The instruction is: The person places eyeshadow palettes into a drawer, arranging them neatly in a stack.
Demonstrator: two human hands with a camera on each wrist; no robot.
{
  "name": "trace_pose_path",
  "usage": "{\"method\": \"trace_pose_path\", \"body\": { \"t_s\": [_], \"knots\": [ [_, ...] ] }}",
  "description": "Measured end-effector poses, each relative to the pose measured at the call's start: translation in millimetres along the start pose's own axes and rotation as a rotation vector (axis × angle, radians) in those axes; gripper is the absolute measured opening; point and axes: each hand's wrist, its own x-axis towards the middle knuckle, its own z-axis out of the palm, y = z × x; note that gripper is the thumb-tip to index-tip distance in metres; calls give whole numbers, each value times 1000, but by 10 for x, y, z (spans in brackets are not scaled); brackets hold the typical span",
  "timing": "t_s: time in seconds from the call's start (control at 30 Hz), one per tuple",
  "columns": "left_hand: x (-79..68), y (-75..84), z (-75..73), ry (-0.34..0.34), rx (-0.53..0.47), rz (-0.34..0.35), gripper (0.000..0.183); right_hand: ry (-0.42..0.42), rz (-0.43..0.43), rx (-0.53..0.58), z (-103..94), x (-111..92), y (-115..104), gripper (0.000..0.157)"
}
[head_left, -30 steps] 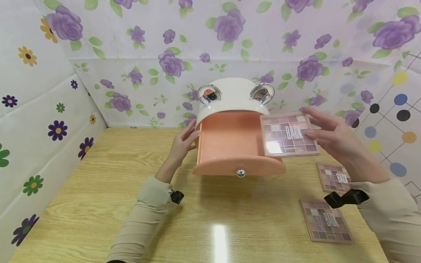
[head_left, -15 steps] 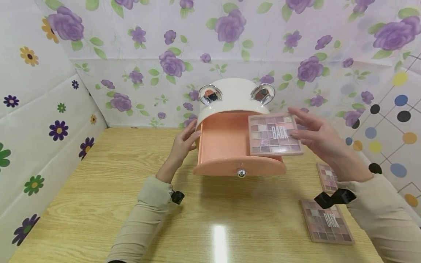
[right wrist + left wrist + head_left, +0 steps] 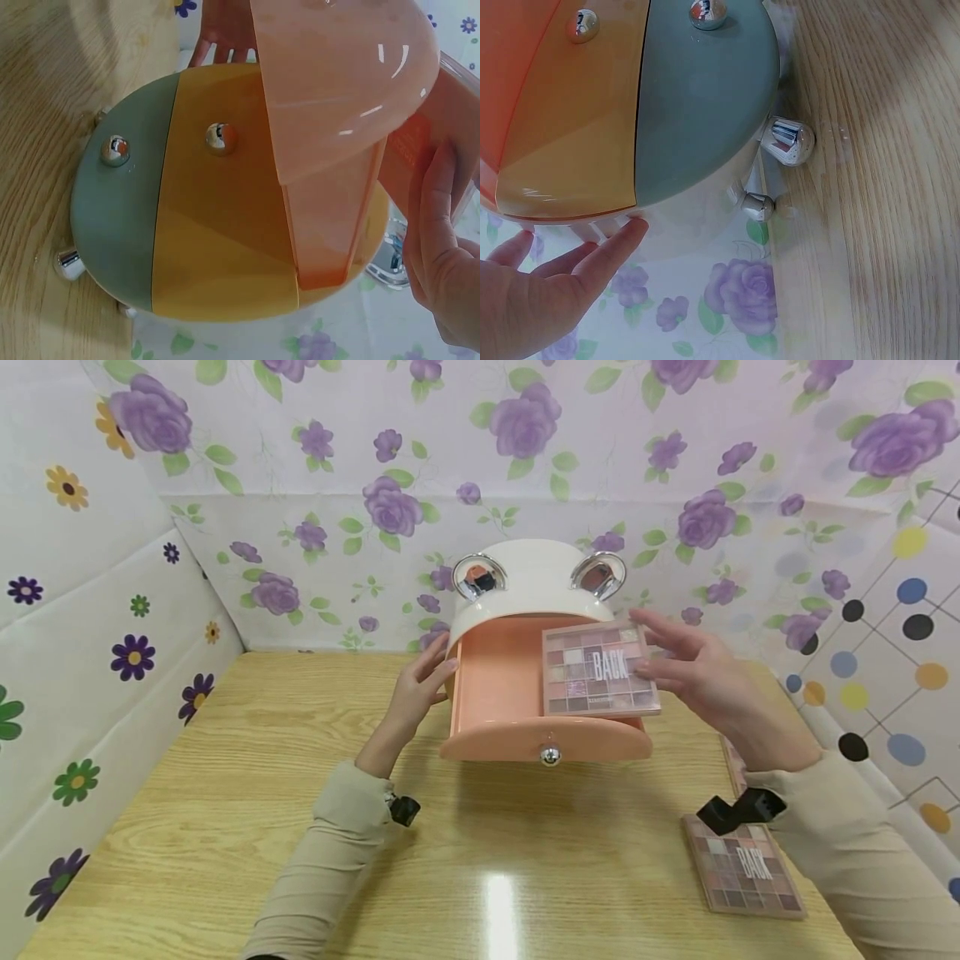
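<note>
Palette (image 3: 596, 689) lettered BACK is pinched at its right edge by the fingers of the right hand (image 3: 697, 681) and held above the right part of a pulled-out pink drawer (image 3: 498, 742). Its right edge is carried past the drawer's side; to its left, drawer floor is left uncovered. The white-topped cabinet (image 3: 536, 581) is touched on its left side by the left hand (image 3: 411, 693), fingers extended and gripping nothing. Wood surface (image 3: 240, 827) is spread in front and to the left. At the right, 1 flat palette (image 3: 742, 870) is seen, and 1 more is mostly hidden by the right arm (image 3: 847, 852).

Hidden from the head view, a yellow front (image 3: 585, 120) and a green front (image 3: 705, 105) are shown by the wrist views, with silver feet (image 3: 787, 142).
</note>
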Motion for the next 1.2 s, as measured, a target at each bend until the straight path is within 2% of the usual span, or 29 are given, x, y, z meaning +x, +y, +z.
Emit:
{"method": "trace_pose_path", "body": {
  "t_s": [0.2, 0.5, 0.7, 1.0, 1.2],
  "knots": [
    [-1, 4, 6, 2, 5, -1, 58, -37, -3, -7, 79, 67, 8, 66],
    [5, -16, 1, 5, 1, -6, 56, -36, 53, -104, 218, 169, 32, 69],
    [9, -14, -1, 5, 11, -2, 56, -52, 61, -147, 256, 239, 88, 65],
    [3, -16, -11, 2, 39, -1, 56, -25, 150, -224, 299, 313, 157, 73],
    [6, -22, -11, 6, 43, -7, 56, -40, 156, -241, 330, 330, 172, 74]
  ]
}}
